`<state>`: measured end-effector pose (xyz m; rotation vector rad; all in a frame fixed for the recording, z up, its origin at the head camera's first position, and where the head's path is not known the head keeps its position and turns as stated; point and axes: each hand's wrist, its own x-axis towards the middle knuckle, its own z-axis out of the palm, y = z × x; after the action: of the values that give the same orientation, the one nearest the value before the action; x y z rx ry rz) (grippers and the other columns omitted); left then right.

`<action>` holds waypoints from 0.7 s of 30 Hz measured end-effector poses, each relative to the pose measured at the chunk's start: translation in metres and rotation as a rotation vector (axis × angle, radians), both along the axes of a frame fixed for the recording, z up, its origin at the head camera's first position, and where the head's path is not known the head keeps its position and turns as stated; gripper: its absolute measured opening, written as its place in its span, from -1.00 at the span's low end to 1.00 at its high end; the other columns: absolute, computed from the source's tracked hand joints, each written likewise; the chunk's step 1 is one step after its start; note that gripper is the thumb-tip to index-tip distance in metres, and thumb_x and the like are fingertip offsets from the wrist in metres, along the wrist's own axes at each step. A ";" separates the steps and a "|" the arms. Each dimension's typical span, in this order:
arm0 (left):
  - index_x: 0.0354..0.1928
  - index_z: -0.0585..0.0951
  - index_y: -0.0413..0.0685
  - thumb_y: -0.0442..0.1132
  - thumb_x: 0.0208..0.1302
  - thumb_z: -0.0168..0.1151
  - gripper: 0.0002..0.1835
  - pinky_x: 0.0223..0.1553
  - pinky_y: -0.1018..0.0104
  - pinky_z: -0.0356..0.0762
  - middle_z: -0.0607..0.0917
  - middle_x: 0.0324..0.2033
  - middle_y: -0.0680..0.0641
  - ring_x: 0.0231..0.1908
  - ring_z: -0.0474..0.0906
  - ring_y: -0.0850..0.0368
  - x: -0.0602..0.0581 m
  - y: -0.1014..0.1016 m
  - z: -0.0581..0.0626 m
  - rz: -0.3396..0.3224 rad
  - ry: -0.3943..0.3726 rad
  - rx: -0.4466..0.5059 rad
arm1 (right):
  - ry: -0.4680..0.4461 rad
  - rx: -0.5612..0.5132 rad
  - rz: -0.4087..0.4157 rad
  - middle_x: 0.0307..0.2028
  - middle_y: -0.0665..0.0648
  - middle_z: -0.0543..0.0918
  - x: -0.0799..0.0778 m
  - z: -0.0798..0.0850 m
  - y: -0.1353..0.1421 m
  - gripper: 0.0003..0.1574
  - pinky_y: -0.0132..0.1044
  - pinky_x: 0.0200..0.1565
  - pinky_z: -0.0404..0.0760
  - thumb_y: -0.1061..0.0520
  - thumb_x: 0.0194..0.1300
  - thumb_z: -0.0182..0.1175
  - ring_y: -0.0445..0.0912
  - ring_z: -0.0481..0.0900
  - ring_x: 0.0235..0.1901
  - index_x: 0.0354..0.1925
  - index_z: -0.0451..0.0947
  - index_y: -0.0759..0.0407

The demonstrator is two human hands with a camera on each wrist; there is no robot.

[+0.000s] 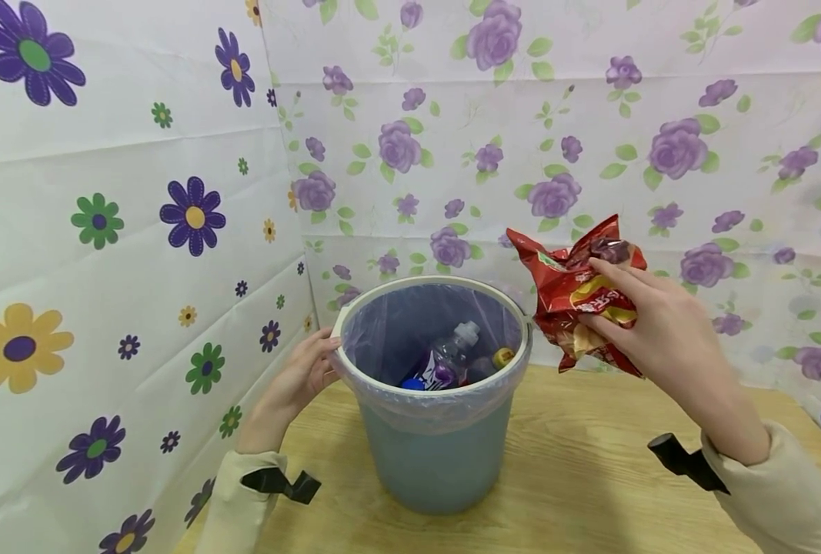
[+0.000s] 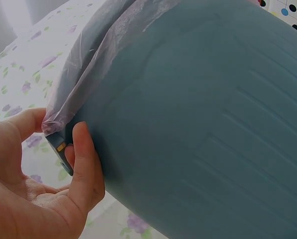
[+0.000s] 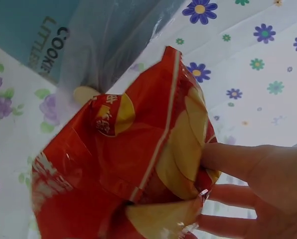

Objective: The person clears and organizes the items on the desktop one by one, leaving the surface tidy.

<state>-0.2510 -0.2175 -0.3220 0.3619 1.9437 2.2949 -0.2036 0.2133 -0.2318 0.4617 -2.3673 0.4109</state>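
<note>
A blue-grey trash can [image 1: 438,462] with a cream rim stands on the wooden table, lined with a thin translucent bag [image 1: 410,412] folded over its rim. My left hand [image 1: 304,368] pinches the can's rim at its left side, thumb and fingers on either side of the edge in the left wrist view. To the right of the can, above the table, my right hand [image 1: 666,327] grips a crumpled red chip bag [image 1: 583,300] printed with yellow chips. Inside the can lie a clear plastic bottle [image 1: 452,354] with a purple label, a blue item [image 1: 413,384] and a yellow-capped item [image 1: 503,357].
The light wood table [image 1: 555,462] extends under and to the right of the can. A white sheet with daisies [image 1: 195,215] hangs close on the left, and one with purple roses [image 1: 493,154] hangs behind. Each sleeve bears a black wrist mount [image 1: 687,462].
</note>
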 end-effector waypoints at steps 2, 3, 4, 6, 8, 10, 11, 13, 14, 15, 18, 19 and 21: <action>0.31 0.25 -0.27 -0.24 0.42 -0.09 -0.52 -0.16 0.50 0.61 0.60 -0.21 0.12 -0.25 0.57 0.32 0.000 0.000 0.000 -0.003 0.002 0.005 | 0.012 -0.012 0.015 0.20 0.39 0.50 0.000 0.002 -0.005 -0.14 0.23 -0.15 0.48 0.12 0.08 0.43 0.37 0.46 0.07 0.34 0.38 0.05; 0.31 0.25 -0.27 -0.24 0.42 -0.09 -0.53 -0.17 0.50 0.61 0.60 -0.22 0.12 -0.26 0.57 0.33 0.000 0.000 0.000 -0.005 0.003 0.008 | 0.021 -0.015 0.023 0.21 0.38 0.50 -0.001 0.003 -0.008 -0.17 0.26 -0.09 0.48 0.14 0.08 0.43 0.36 0.44 0.10 0.33 0.40 0.05; 0.31 0.25 -0.27 -0.24 0.42 -0.09 -0.53 -0.18 0.50 0.61 0.60 -0.22 0.12 -0.26 0.57 0.33 0.000 0.000 0.000 -0.003 0.001 0.013 | 0.032 -0.019 0.033 0.20 0.37 0.50 -0.001 0.004 -0.010 -0.19 0.29 -0.04 0.46 0.16 0.08 0.43 0.36 0.42 0.13 0.30 0.42 0.06; 0.30 0.26 -0.27 -0.25 0.42 -0.10 -0.54 -0.17 0.50 0.61 0.60 -0.22 0.12 -0.26 0.57 0.33 0.000 0.000 0.000 -0.008 0.002 0.015 | 0.066 -0.017 0.054 0.18 0.34 0.52 -0.002 0.006 -0.016 -0.25 0.25 -0.04 0.49 0.20 0.06 0.43 0.33 0.44 0.13 0.25 0.48 0.09; 0.31 0.25 -0.27 -0.25 0.43 -0.10 -0.53 -0.16 0.50 0.61 0.60 -0.21 0.11 -0.25 0.57 0.33 0.000 0.000 -0.001 -0.010 0.001 0.014 | 0.101 -0.019 0.085 0.15 0.32 0.54 -0.003 0.007 -0.021 -0.30 0.21 -0.04 0.52 0.24 0.04 0.43 0.30 0.45 0.11 0.20 0.52 0.12; 0.33 0.24 -0.28 -0.25 0.43 -0.10 -0.52 -0.14 0.50 0.61 0.60 -0.20 0.11 -0.24 0.58 0.33 0.000 0.000 -0.001 -0.009 -0.001 0.008 | 0.135 -0.018 0.126 0.13 0.32 0.55 -0.005 0.008 -0.027 -0.32 0.21 0.01 0.51 0.28 0.02 0.44 0.28 0.44 0.12 0.16 0.55 0.14; 0.34 0.23 -0.28 -0.24 0.43 -0.10 -0.51 -0.14 0.50 0.61 0.60 -0.20 0.12 -0.24 0.58 0.33 0.001 -0.001 -0.001 -0.010 -0.002 0.005 | 0.153 -0.013 0.150 0.12 0.32 0.55 -0.005 0.008 -0.030 -0.34 0.20 0.04 0.51 0.29 0.01 0.44 0.28 0.44 0.12 0.14 0.56 0.15; 0.35 0.21 -0.29 -0.24 0.43 -0.10 -0.49 -0.14 0.49 0.61 0.60 -0.21 0.12 -0.25 0.58 0.33 0.001 0.000 -0.001 -0.005 -0.005 0.002 | 0.183 0.002 0.201 0.12 0.33 0.55 -0.007 0.008 -0.035 -0.34 0.21 0.07 0.50 0.30 -0.01 0.45 0.28 0.44 0.12 0.12 0.58 0.15; 0.35 0.21 -0.30 -0.24 0.43 -0.10 -0.49 -0.14 0.49 0.61 0.60 -0.22 0.13 -0.25 0.58 0.33 0.001 0.000 -0.001 -0.006 -0.004 0.001 | 0.195 0.014 0.225 0.12 0.33 0.54 -0.008 0.008 -0.038 -0.35 0.21 0.09 0.49 0.30 -0.02 0.46 0.28 0.44 0.13 0.11 0.58 0.15; 0.34 0.21 -0.31 -0.23 0.42 -0.09 -0.49 -0.14 0.49 0.61 0.60 -0.22 0.13 -0.25 0.58 0.33 0.000 0.000 -0.002 -0.007 -0.001 0.000 | 0.205 0.024 0.246 0.12 0.33 0.54 -0.008 0.009 -0.041 -0.36 0.22 0.09 0.49 0.29 -0.02 0.46 0.28 0.44 0.13 0.10 0.59 0.14; 0.32 0.23 -0.31 -0.23 0.41 -0.08 -0.50 -0.14 0.49 0.60 0.61 -0.24 0.13 -0.25 0.58 0.33 -0.001 0.000 -0.002 -0.009 0.006 0.000 | 0.232 0.044 0.300 0.14 0.33 0.53 -0.006 0.010 -0.048 -0.40 0.21 0.07 0.51 0.29 -0.01 0.45 0.27 0.44 0.14 0.07 0.61 0.13; 0.31 0.25 -0.30 -0.23 0.41 -0.07 -0.51 -0.14 0.49 0.60 0.61 -0.25 0.13 -0.26 0.57 0.33 -0.001 0.000 -0.002 -0.011 0.008 0.001 | 0.238 0.051 0.311 0.14 0.33 0.53 -0.006 0.011 -0.049 -0.41 0.20 0.07 0.51 0.31 -0.01 0.44 0.26 0.44 0.15 0.06 0.62 0.12; 0.29 0.27 -0.28 -0.23 0.40 -0.07 -0.53 -0.14 0.50 0.60 0.61 -0.25 0.12 -0.26 0.57 0.33 -0.001 -0.001 -0.002 -0.013 0.014 0.001 | 0.251 0.055 0.336 0.15 0.32 0.52 -0.005 0.013 -0.054 -0.44 0.20 0.08 0.50 0.33 0.01 0.42 0.25 0.42 0.16 0.04 0.63 0.10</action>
<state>-0.2518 -0.2182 -0.3239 0.3908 1.9411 2.2913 -0.2091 0.1597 -0.2191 0.8896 -2.0648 0.4126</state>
